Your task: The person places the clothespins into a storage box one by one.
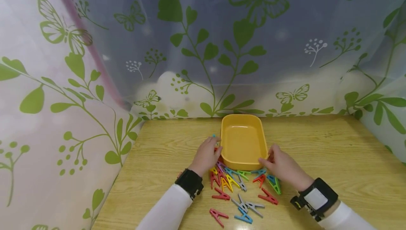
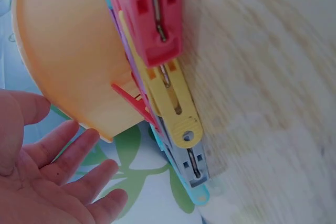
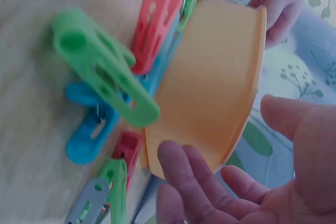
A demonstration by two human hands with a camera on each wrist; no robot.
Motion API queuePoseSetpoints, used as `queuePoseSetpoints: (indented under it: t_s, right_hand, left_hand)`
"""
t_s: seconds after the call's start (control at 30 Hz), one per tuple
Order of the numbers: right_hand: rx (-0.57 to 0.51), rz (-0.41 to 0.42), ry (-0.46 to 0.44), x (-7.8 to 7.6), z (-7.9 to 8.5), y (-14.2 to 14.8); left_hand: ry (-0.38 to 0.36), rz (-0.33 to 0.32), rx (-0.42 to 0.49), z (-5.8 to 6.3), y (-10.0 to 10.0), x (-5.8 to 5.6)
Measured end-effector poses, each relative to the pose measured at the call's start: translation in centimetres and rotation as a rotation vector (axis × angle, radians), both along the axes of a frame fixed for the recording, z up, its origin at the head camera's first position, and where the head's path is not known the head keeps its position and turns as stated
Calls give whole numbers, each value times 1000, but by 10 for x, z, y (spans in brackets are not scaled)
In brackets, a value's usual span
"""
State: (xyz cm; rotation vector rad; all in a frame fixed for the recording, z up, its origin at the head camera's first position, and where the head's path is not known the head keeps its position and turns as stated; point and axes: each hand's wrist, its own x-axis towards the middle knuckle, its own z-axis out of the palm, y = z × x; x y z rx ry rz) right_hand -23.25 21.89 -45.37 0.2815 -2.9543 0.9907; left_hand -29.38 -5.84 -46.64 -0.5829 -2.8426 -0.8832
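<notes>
An orange-yellow plastic tub (image 1: pixel 244 162) stands toward the back of the table, its inside bare. At its left side is my left hand (image 1: pixel 205 156); in the left wrist view the thumb (image 2: pixel 35 107) is right at the rim and the fingers are spread and loosely straight. My right hand (image 1: pixel 285 166) is at the front right corner, with fingertips (image 3: pixel 170 153) close against the outer wall and the thumb (image 3: pixel 283 114) beyond the rim. Clothespins in several colours, among them a yellow clothespin (image 2: pixel 176 108) and a green clothespin (image 3: pixel 105 72), lie around the tub's front and left side.
Nearer the front of the wooden table (image 1: pixel 317 141) lie a pink clothespin (image 1: pixel 219 217), a blue clothespin (image 1: pixel 243 216) and grey clothespins (image 1: pixel 254 207). A curtain (image 1: pixel 203 64) with green leaves and butterflies hangs behind the table's back edge and along both sides.
</notes>
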Motion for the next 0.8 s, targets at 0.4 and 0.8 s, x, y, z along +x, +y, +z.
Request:
queuePoseSetpoints:
  t_s: [0.4,0.8]
  right_hand:
    - [-150,21,-91,-37,5,14]
    - [-208,2,-165,-42,-1,12]
  left_hand:
    - [-102,-63,95,8,-5,9]
    - [-202,-25,173,3,-1,11]
